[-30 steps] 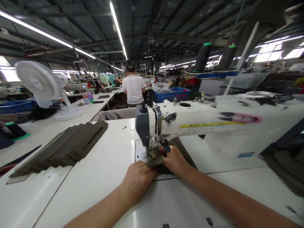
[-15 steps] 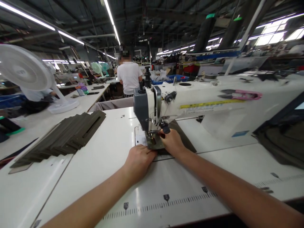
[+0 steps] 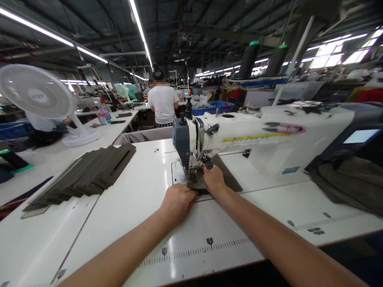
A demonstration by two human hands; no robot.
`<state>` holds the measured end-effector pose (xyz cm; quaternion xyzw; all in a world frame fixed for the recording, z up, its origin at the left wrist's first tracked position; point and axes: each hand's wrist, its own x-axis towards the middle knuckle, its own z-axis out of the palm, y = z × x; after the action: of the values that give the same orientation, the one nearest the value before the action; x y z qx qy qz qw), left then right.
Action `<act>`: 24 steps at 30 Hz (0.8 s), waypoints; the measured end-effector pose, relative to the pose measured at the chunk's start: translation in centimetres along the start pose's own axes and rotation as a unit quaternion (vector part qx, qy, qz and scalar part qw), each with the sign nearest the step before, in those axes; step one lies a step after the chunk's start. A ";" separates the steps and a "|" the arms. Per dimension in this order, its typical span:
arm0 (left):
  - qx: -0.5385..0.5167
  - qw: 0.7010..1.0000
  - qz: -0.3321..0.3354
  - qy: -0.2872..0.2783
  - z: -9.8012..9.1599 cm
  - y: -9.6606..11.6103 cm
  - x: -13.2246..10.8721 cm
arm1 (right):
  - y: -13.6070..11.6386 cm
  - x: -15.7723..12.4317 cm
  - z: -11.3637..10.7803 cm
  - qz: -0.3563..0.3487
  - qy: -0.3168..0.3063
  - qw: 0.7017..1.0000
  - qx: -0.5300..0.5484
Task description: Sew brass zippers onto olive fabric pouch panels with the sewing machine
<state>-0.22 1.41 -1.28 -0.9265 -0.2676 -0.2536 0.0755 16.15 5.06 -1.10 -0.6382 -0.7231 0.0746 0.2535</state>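
Near the middle of the frame, beneath the needle area of the white flatbed sewing machine (image 3: 251,123), has a dark olive fabric panel (image 3: 228,175) flat on the white tabletop (image 3: 143,171), with a smaller olive piece (image 3: 196,183) at its left. Cannot make out the needle tip, dark against dark metal. Rests the left hand (image 3: 178,201) fingers down at the smaller piece's near edge, thumb mostly out of sight; cannot tell whether pinching or only pressing. Curls the right hand (image 3: 214,178) close behind a dark knob (image 3: 208,164), fingertips hidden; cannot tell whether holding cloth or merely touching. Covers the panel's middle with that same hand. Leaves bare only the panel's right edge, slanting from upper left to lower right, with one corner pointing toward the lower right of the frame; cannot settle the full long axis. At the left of the frame, has a fanned stack of olive panels (image 3: 82,171), each running lengthwise from lower left to upper right.
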 end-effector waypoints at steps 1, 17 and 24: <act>-0.007 1.000 -0.002 0.005 -0.4 0.2 -0.3 | 0.0 -0.7 -0.4 -0.012 0.007 1.000 -0.003; 0.030 0.994 0.093 -0.048 -1.7 -0.5 -0.9 | 0.6 -8.2 -1.6 -0.273 0.024 0.961 0.030; 0.073 0.988 0.130 -0.043 -1.9 -0.7 0.0 | 1.1 -7.7 -1.4 -0.278 0.024 0.959 0.041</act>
<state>-1.35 1.46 0.38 -0.9556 -0.1655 -0.1809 0.1637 18.19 -2.45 -2.50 -0.4023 -0.8622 0.0153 0.3073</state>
